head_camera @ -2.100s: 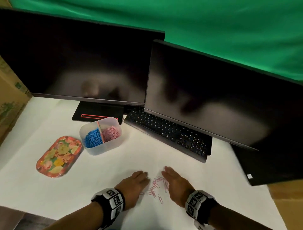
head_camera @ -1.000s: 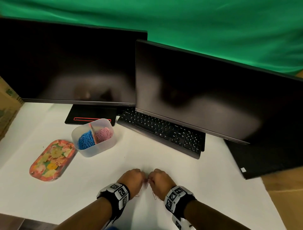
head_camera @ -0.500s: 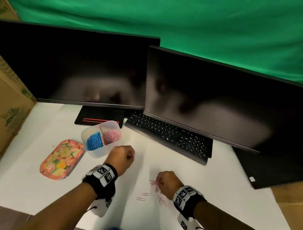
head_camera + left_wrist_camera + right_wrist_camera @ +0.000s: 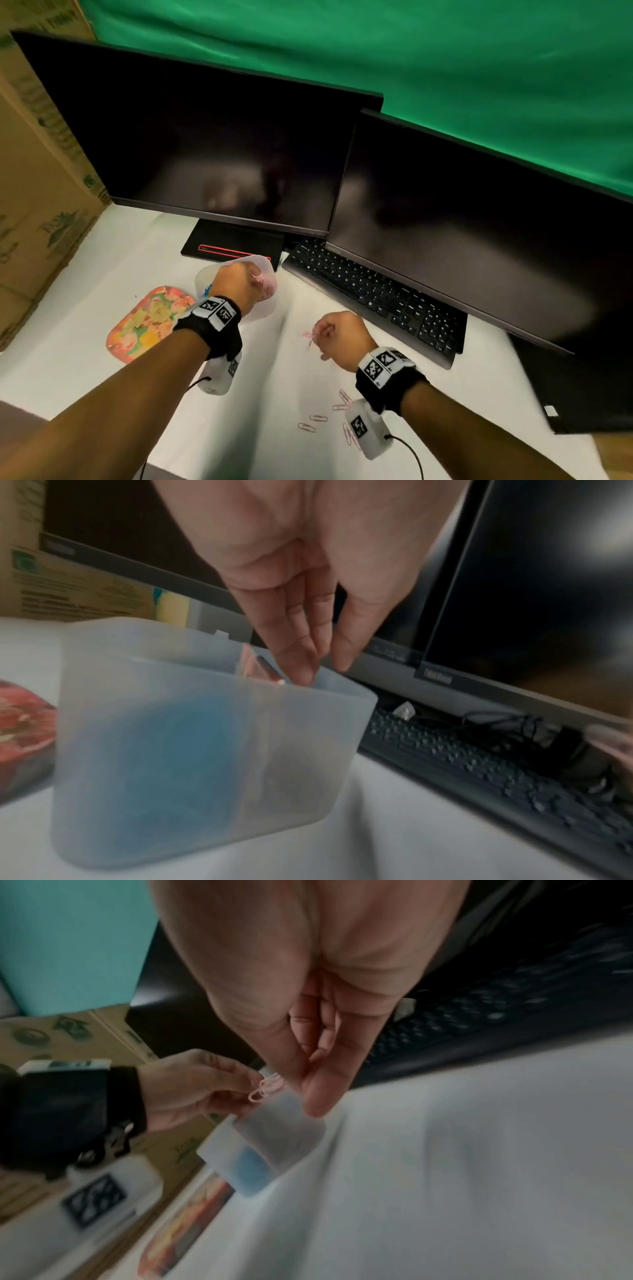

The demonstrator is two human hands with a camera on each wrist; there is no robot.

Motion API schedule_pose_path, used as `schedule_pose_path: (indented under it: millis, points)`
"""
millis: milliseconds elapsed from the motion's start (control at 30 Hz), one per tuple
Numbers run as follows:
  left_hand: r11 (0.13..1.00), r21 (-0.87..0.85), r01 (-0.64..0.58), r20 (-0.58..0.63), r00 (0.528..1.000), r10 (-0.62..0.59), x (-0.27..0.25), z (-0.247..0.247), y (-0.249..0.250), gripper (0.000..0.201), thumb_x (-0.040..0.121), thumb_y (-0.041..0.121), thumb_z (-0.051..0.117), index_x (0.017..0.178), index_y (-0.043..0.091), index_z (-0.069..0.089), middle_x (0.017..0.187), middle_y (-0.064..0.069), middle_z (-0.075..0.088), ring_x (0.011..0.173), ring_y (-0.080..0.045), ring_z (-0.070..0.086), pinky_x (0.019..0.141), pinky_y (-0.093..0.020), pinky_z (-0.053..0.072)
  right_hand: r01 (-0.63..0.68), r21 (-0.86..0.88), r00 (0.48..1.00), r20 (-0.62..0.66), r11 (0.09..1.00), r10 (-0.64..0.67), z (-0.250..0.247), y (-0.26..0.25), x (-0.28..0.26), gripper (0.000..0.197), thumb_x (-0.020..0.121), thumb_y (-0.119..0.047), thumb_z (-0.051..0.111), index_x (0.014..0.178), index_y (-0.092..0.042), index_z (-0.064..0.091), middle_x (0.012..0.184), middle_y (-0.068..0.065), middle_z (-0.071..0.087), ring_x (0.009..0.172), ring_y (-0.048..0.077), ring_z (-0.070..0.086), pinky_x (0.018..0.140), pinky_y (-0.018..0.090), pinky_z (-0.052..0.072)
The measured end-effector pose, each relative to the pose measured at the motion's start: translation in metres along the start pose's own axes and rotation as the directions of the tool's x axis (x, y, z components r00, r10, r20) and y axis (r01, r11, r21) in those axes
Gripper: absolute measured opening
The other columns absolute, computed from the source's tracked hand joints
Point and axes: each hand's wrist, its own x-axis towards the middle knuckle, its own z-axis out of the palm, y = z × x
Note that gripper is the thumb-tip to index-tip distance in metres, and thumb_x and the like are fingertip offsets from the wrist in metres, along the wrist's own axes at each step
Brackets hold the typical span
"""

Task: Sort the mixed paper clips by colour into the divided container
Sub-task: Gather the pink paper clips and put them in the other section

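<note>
At nine o'clock stands a cardboard box (image 4: 37, 178) printed with green logos; its lettering is too blurred to read. At about eight o'clock a flowered tray (image 4: 147, 323) lies on the white table (image 4: 85, 274). Just right of it, near the centre, sits the translucent divided container (image 4: 192, 750), with blue clips (image 4: 171, 756) in its left compartment and pink clips (image 4: 266, 287) in its right one. The left hand (image 4: 236, 282) hangs over the pink compartment, fingers (image 4: 291, 653) pointing down nearly straight and close together, tips at the rim; the wrist view shows nothing between them. At twelve o'clock is the left monitor (image 4: 205, 144); its black base (image 4: 236, 246) bears a red outlined bar, and small bezel lettering in the left wrist view is unreadable. At the centre right, the right hand (image 4: 339, 337) is lifted off the table, thumb and fingers pinching a small bunch of pink clips, held (image 4: 265, 1088). At five o'clock loose pink clips (image 4: 318, 418) lie on the table near the right wrist. A black keyboard (image 4: 376, 301) runs toward three o'clock under the right monitor (image 4: 479, 233). Both wrists wear black bands with square black-and-white code tags.
</note>
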Motion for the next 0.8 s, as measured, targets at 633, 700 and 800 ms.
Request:
schedule_pose_path:
  millis: [633, 700, 800]
  points:
    - [0.946, 0.178, -0.271, 0.407, 0.895, 0.18, -0.098, 0.027, -0.064, 0.028, 0.082, 0.021, 0.05, 0.103, 0.028, 0.067, 0.106, 0.005, 0.069, 0.098, -0.018, 0.062, 0.082, -0.024, 0.047, 0.212, -0.351, 0.975, 0.013, 0.912, -0.222, 0.03, -0.103, 0.092, 0.018, 0.083, -0.009, 0.064, 0.097, -0.016, 0.073, 0.1, 0.008, 0.07, 0.09, 0.023, 0.066, 0.085, 0.031, 0.056]
    - [0.9, 0.196, -0.39, 0.548, 0.805, 0.229, -0.107, 0.043, -0.054, 0.029, 0.082, 0.02, 0.049, 0.106, 0.028, 0.064, 0.111, 0.004, 0.065, 0.101, -0.02, 0.059, 0.083, -0.027, 0.045, 0.218, -0.355, 0.975, 0.029, 0.909, -0.222, 0.016, -0.075, 0.074, 0.021, 0.084, -0.011, 0.062, 0.1, -0.018, 0.073, 0.099, 0.004, 0.071, 0.085, 0.017, 0.064, 0.082, 0.025, 0.053]
    - [0.825, 0.198, -0.53, 0.691, 0.672, 0.266, -0.119, 0.069, -0.042, 0.027, 0.086, 0.022, 0.049, 0.11, 0.022, 0.061, 0.115, 0.0, 0.059, 0.104, -0.025, 0.057, 0.084, -0.031, 0.043, 0.163, -0.428, 0.987, 0.08, 0.889, -0.142, -0.002, -0.018, 0.037, 0.022, 0.086, -0.013, 0.058, 0.102, -0.021, 0.072, 0.098, -0.001, 0.071, 0.083, 0.013, 0.065, 0.076, 0.019, 0.051]
